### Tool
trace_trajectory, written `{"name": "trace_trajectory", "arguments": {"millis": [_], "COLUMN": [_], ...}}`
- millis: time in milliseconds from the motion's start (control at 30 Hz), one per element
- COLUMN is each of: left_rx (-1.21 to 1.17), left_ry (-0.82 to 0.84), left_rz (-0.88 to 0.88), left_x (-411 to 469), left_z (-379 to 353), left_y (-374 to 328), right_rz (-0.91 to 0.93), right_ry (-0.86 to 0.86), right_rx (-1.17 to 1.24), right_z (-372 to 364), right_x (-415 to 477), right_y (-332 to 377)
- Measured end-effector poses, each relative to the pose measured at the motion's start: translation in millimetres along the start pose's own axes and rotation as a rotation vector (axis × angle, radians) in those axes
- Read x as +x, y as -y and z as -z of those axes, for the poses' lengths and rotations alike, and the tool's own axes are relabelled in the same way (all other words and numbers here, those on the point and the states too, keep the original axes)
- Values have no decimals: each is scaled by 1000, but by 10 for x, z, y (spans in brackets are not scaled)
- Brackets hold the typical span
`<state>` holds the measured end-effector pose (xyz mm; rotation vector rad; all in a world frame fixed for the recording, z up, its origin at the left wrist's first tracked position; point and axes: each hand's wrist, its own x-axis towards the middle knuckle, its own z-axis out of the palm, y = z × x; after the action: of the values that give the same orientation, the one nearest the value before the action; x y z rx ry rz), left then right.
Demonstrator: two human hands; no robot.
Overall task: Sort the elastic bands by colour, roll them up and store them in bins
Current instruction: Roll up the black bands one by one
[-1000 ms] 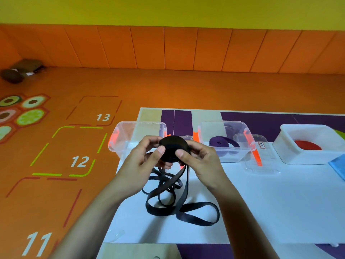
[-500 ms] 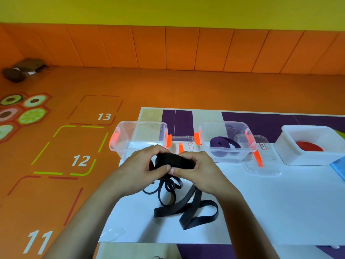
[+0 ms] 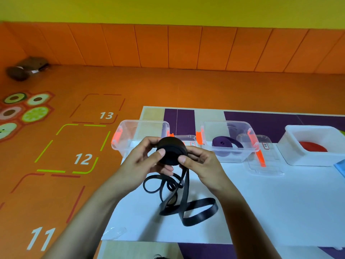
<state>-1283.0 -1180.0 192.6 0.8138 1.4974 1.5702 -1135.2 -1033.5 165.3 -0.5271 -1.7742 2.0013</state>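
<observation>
Presently the white sheet (image 3: pixel 270 206) carries all the work. I take the empty clear bin (image 3: pixel 128 131), at its far left corner, as the reference for every position below.

Right of that bin stands a second clear bin (image 3: pixel 226 123) holding a purple roll (image 3: pixel 224 144). Farther right of it again, well apart, a white bin (image 3: pixel 306 158) holds a red roll (image 3: pixel 311 146).

Both my hands are up just on the near side of the empty clear bin:
- My left hand (image 3: pixel 141 161) grips the black roll from the left, thumb pressed on its face and fingers curled behind.
- My right hand (image 3: pixel 203 163) pinches the roll from the right, thumb at its rim.

The loose tail (image 3: pixel 186 187) of the same band drops from the roll's underside beside my right hand. It lies in open loops on the sheet, nearer to me than the bin.

The black roll (image 3: pixel 170 152) sits between my two hands with its face tilted toward me. From my viewpoint it overlaps the bin's near right corner.

Assessment: winding is under way and is not finished, as a good length remains unwound. The deciding relation is that the tail runs from the roll downward and toward me, away from the empty clear bin, so slack must feed in from below. My right hand is nearer the tail and suited to guide it. My left hand is nearer the bin, which lies just beyond the roll. Tangled loops could snag the feed.
</observation>
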Motion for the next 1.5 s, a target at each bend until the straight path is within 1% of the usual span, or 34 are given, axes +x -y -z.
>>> {"name": "trace_trajectory", "arguments": {"millis": [67,100,133,167,200,300,333,367,433,533,633,733,833,900,967,1033,1067,1133,1200,1267,1300,1400,1500], "left_rx": [-141,-188,-186,-123,6,519,610,636,559,427,300,141,-24,-100,-207,-279,-255,-101,120,285,332,422,397], "left_ry": [0,2,0,-6,-17,-62,-38,1,73,100,51,-61,-155,-160,-145,-137,-142,-153,-159,-177,-163,-26,50], "left_rz": [58,102,142,168,170,51,15,4,15,-6,-38,-38,-11,21,68,136,165,198,172,97,65,43,33], "left_x": [2,1,4,3,3,-2,-1,1,7,13,17,21,48,56,42,31,30,34,22,-7,-20,-38,-49], "left_z": [-28,-43,-49,-47,-32,95,131,141,141,124,92,34,-18,-56,-105,-140,-137,-79,8,90,123,186,204], "left_y": [33,32,23,7,-17,-88,-113,-136,-146,-133,-83,-32,4,43,76,93,90,71,40,0,-23,-73,-100], "right_rz": [16,22,23,22,14,-22,-31,-36,-34,-4,7,10,-26,-34,-34,-34,-36,-49,-54,-57,-64,-93,-68], "right_ry": [-25,-32,-30,-18,3,73,95,115,126,59,-11,-52,-133,-173,-175,-162,-156,-129,-86,-33,-6,58,41], "right_rx": [17,-3,-43,-93,-145,-280,-311,-333,-340,-280,-151,-53,58,78,99,43,-33,-174,-204,-202,-206,-186,-163], "right_z": [-23,-24,-24,-16,0,35,34,34,26,27,31,-11,-83,-157,-205,-196,-175,-126,-105,-109,-120,-158,-177], "right_x": [7,9,7,8,9,6,4,1,-2,14,21,19,23,20,22,24,27,37,35,21,14,-14,-28], "right_y": [7,13,29,43,51,110,131,145,177,163,84,-3,-82,-87,-78,-65,-62,-56,-42,-16,-2,19,65]}}
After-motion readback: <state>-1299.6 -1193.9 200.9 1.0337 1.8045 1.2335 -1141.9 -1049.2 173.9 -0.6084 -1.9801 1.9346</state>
